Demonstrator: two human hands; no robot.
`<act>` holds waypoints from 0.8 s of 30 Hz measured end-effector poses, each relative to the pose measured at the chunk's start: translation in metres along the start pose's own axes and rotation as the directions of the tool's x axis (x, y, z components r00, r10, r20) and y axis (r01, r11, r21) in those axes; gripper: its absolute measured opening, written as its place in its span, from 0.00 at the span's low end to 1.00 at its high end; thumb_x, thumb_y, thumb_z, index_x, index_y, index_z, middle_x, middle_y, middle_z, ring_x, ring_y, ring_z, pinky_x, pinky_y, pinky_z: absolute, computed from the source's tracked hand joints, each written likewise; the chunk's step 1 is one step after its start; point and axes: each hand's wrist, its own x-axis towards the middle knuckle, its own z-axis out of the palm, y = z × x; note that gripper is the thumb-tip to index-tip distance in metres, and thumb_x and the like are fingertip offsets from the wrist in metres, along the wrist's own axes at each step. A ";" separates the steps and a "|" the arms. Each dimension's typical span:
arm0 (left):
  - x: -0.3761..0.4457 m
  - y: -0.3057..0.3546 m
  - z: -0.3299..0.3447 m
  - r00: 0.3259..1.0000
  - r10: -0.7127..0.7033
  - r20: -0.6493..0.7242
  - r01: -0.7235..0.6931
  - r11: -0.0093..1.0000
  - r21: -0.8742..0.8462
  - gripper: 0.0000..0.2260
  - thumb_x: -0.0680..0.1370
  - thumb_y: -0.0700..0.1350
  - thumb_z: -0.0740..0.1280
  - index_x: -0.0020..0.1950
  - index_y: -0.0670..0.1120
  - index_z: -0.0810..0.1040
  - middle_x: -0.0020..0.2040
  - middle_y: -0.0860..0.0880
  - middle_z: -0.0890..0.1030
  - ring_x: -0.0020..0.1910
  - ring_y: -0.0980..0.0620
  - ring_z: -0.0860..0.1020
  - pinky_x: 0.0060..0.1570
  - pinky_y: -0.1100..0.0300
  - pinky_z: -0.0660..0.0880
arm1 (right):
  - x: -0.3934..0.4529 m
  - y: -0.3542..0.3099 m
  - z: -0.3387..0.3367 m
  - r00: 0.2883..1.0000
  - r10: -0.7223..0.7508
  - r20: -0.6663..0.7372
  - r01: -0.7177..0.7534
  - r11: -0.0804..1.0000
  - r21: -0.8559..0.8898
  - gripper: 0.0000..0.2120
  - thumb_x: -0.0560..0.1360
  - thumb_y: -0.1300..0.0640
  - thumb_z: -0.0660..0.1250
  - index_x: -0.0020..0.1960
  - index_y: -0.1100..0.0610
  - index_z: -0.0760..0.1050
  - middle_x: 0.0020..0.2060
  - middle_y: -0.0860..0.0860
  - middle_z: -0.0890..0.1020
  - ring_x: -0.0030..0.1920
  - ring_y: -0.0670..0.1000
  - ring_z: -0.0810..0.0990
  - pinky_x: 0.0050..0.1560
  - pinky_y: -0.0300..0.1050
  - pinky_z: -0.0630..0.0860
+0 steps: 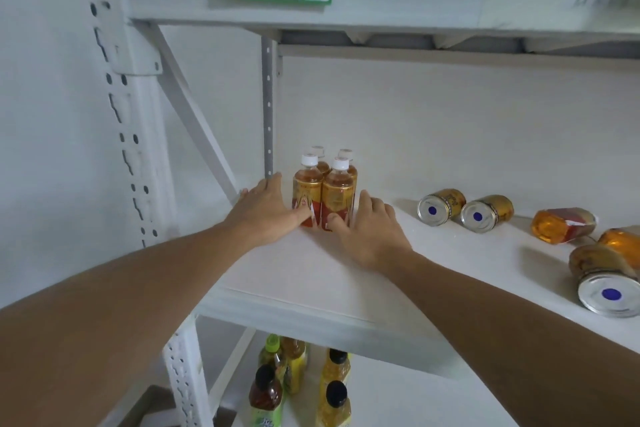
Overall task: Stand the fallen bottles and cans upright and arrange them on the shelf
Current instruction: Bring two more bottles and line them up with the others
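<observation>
Head view: white shelf [311,274] against white wall [450,121].

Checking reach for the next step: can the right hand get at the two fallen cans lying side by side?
Probably yes. The right hand rests by the upright bottles, and bare shelf lies between it and the two fallen cans.

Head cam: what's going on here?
A person is tidying a white shelf. Both hands press against a cluster of four upright tea bottles near the back left corner: the left hand against its left side, the right hand against its right, thumbs on the front labels. To the right, three cans and two bottles lie on their sides, not yet stood up. More bottles stand on the shelf below.
</observation>
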 end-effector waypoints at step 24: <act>-0.129 0.133 0.007 0.991 0.122 -0.056 -0.107 0.968 0.226 0.36 0.76 0.77 0.58 0.78 0.59 0.66 0.76 0.47 0.75 0.70 0.40 0.78 0.68 0.40 0.76 | -0.093 0.142 -0.176 0.967 -0.141 0.212 0.194 0.946 -0.259 0.36 0.80 0.30 0.55 0.77 0.54 0.67 0.73 0.57 0.72 0.73 0.61 0.69 0.70 0.59 0.71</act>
